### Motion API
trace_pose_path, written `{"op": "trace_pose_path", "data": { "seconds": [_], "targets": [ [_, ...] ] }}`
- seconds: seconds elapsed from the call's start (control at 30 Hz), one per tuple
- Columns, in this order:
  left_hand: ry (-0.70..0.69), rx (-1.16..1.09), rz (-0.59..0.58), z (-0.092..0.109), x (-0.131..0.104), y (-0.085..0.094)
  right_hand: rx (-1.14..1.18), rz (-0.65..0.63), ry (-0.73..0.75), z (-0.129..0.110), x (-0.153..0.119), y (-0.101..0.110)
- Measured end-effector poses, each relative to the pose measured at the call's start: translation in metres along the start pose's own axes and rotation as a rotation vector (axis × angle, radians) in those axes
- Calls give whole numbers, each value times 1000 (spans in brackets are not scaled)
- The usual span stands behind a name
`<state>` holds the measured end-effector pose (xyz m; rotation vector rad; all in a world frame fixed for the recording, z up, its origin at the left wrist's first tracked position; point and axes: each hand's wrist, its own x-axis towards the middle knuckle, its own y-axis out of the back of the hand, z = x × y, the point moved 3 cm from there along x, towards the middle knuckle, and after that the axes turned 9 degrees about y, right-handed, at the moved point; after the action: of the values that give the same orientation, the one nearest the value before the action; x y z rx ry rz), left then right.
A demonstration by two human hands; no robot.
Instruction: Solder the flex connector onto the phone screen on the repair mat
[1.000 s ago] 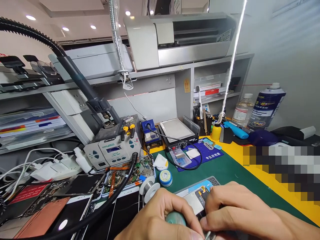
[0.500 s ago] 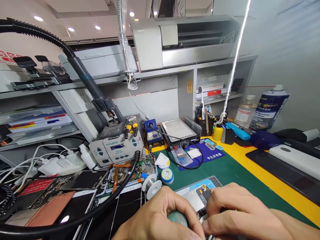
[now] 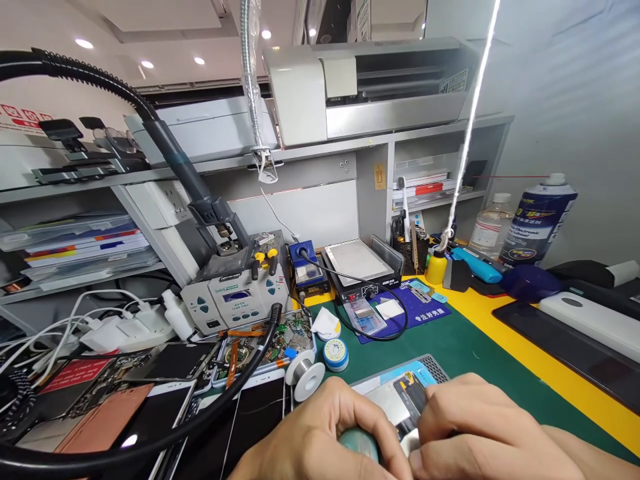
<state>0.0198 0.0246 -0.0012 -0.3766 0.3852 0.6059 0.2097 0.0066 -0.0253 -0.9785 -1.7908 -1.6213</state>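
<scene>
Both hands work low over the near edge of the green mat (image 3: 475,353), brought in close, apparently so that each can steady the other on something small. The left hand (image 3: 325,433) has its fingers curled round a green rounded object (image 3: 359,441), holding it against the palm, which seems to leave the index finger free to reach toward the right hand (image 3: 475,427). The right fingers are bent and bunched together, with a white piece (image 3: 410,441) showing just beside the thumb; whether they are clamped on it I cannot tell, since the tips are largely hidden. Just beyond the knuckles, near the mat's near edge, lies what is probably an opened phone (image 3: 389,401) with a pale metal plate, on a blue-and-grey work pad (image 3: 424,373) that likely protects it and the mat. By the mat's left edge stand a solder spool (image 3: 306,375) and a round blue-and-white tin (image 3: 335,355), plausibly kept there for easy reach. The hot plate (image 3: 363,261) sits back at the mat's far edge, well apart from the hands, a sensible place for heat, and the tray of circuit boards (image 3: 295,332) rests beyond the left edge, leaving the mat's middle to the work.
</scene>
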Motion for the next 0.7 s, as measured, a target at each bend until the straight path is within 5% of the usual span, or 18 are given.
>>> {"op": "trace_pose_path", "data": {
  "seconds": [0.23,0.7],
  "targets": [
    [92,207,322,-3,-15,3,27,21,10,1,0,0],
    [66,170,356,-2,-17,-1,88,-5,14,0,0,0]
  ]
}}
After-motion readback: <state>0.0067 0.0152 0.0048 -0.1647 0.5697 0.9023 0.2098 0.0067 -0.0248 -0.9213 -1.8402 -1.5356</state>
